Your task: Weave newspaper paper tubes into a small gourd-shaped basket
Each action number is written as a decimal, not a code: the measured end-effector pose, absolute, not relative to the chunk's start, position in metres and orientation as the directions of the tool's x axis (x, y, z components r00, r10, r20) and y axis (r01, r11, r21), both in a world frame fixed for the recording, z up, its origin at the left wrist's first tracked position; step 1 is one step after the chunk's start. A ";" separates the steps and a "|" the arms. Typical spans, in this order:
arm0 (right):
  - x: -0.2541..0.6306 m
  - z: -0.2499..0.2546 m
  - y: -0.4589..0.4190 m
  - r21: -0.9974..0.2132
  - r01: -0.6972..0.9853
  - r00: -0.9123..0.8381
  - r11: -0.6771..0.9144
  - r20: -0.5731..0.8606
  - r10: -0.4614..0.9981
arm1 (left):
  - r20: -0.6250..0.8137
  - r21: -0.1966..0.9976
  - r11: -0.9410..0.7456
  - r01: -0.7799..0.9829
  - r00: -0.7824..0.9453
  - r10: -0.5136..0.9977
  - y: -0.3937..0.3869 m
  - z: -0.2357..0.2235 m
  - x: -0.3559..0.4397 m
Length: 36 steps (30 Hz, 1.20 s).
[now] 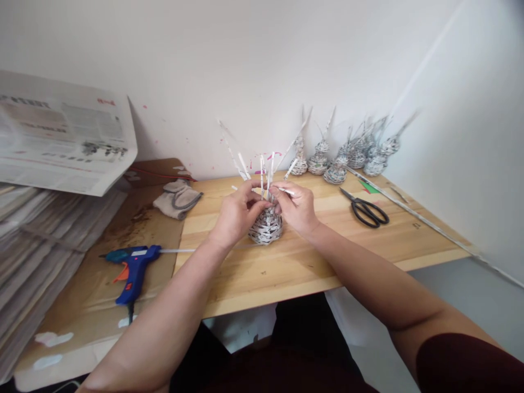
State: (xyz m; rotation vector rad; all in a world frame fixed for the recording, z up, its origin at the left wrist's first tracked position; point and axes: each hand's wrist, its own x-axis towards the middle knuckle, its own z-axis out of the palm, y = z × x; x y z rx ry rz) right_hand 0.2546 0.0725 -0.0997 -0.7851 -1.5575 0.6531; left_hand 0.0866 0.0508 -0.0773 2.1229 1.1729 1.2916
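Observation:
A small round basket (266, 228) woven from rolled newspaper strips sits on the wooden table in front of me. Several paper sticks rise from its narrow top, and two longer ones lean out to the sides. My left hand (238, 210) is closed around the left of the neck, thumb and fingers pinching at the weave. From the right, my right hand (295, 206) pinches a paper stick (286, 190) close to the same neck. The fingertips of both hands nearly meet there and partly hide the upper weave.
Black-handled scissors (364, 208) lie right of the basket. Several woven gourd shapes (336, 169) stand along the wall. One long paper stick (413, 212) crosses the table's right side. Leftward are a blue glue gun (137, 267), a cloth (178, 199), and stacked newspapers (45, 245) on cardboard.

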 end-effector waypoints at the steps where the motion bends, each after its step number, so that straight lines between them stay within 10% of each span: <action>1: 0.255 -0.100 0.073 -0.783 0.112 -0.068 0.612 0.609 0.790 | 0.534 0.682 -0.571 0.457 0.222 0.816 0.051 -0.077 0.086; 15: 0.252 -0.092 0.067 -0.613 0.298 -0.114 0.732 0.738 0.665 | 0.584 0.575 -0.629 0.523 0.275 0.763 0.049 -0.078 0.087; 36: 0.252 -0.091 0.065 -0.630 0.289 -0.064 0.721 0.738 0.671 | 0.514 0.802 -0.544 0.248 0.178 0.839 0.049 -0.082 0.090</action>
